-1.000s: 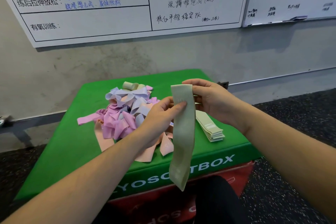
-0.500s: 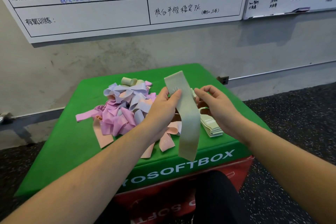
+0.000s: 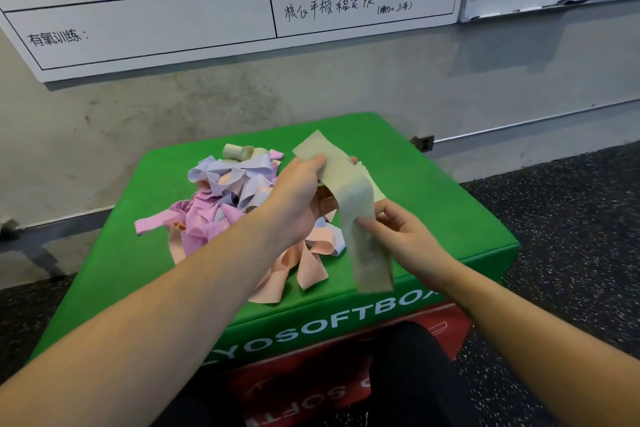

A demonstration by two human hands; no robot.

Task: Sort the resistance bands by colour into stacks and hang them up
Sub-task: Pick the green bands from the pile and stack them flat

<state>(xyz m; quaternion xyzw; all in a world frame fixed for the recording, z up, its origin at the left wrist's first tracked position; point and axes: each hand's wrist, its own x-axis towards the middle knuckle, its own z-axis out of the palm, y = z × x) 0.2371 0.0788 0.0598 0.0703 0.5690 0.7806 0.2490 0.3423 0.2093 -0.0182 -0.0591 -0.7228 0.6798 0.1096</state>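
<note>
A pale green resistance band (image 3: 353,204) arches above the green soft box (image 3: 450,218). My left hand (image 3: 298,198) pinches its upper end between thumb and fingers. My right hand (image 3: 394,236) pinches the band lower down, and its free end hangs over the box's front edge. A tangled pile of lilac, pink and peach bands (image 3: 235,204) lies on the box left of my hands. The stack of pale green bands (image 3: 375,189) is mostly hidden behind the held band.
The green box sits on a red soft box (image 3: 311,388) against a concrete wall. Two whiteboards (image 3: 207,3) hang on the wall above. Dark speckled floor (image 3: 571,218) lies to the right. A dark trouser leg (image 3: 408,374) shows below the box front.
My right hand let go of the band's top, dropped down and took hold of it lower. My left hand now holds the top end alone. The view moved closer to the box.
</note>
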